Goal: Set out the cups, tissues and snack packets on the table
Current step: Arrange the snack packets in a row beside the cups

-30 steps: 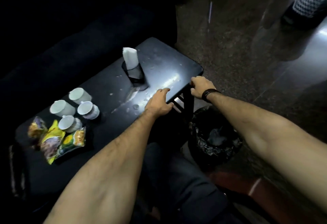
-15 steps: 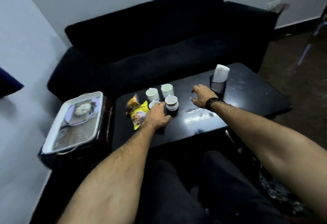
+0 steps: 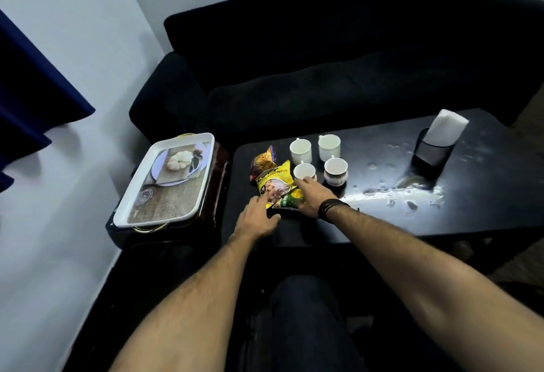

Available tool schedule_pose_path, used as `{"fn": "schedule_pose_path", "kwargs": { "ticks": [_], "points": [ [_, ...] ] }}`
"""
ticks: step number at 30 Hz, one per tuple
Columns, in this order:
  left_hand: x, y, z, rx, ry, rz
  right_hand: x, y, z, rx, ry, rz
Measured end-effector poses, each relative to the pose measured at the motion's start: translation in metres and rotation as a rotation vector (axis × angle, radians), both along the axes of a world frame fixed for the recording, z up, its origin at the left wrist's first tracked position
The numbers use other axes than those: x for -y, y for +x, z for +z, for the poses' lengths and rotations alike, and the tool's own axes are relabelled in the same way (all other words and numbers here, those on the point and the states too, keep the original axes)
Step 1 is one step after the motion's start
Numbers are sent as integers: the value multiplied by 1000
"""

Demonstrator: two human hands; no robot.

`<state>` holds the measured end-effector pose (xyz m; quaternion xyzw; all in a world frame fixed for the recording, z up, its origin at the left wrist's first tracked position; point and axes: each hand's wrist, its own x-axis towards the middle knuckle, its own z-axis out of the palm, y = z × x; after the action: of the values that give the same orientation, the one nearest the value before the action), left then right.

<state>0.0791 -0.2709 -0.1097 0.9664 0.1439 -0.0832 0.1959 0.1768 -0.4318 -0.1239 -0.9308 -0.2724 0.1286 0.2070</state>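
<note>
Several white cups [image 3: 329, 147] stand grouped on the black table [image 3: 485, 210], left of centre. Three snack packets lie just left of them: an orange one [image 3: 263, 162], a yellow one [image 3: 273, 180] and a green one [image 3: 290, 199]. White tissues [image 3: 447, 127] stick up from a dark holder [image 3: 431, 155] at the table's far right. My left hand [image 3: 257, 220] lies flat, fingertips touching the yellow packet's near corner. My right hand [image 3: 313, 196], a black band on its wrist, has the green packet between thumb and fingers, right below the nearest cup [image 3: 304, 171].
A white printed tray [image 3: 138, 210] rests on a dark side table left of the black table. A black sofa [image 3: 323, 77] runs behind both. Pale smears and droplets [image 3: 391, 193] mark the tabletop's right half. My dark-trousered legs are below the near edge.
Both hands left the table's right end and came to the packets. In the last half second the right hand swept left from beside the tissue holder onto the green packet.
</note>
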Motion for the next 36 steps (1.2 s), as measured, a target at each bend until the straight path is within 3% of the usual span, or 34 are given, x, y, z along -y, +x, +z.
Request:
{"fn": "schedule_pose_path", "kwargs": {
  "ticks": [3, 9, 15, 18, 24, 31, 36],
  "points": [
    [-7, 10, -14, 49, -34, 48, -14, 1, -17, 10, -76, 58],
    [-20, 30, -42, 142, -47, 144, -30, 13, -39, 78, -39, 184],
    [-24, 39, -69, 245, 29, 97, -31, 13, -53, 177, 4, 293],
    [-24, 43, -80, 230, 30, 81, -31, 0, -66, 179, 82, 218],
    [-32, 39, -92, 312, 37, 116, -27, -24, -87, 403, 148, 107],
    [-43, 22, -110, 401, 68, 218, -26, -28, -87, 393, 206, 34],
    [-44, 20, -112, 448, 144, 265, -25, -21, -86, 436, 330, -211]
  ]
}}
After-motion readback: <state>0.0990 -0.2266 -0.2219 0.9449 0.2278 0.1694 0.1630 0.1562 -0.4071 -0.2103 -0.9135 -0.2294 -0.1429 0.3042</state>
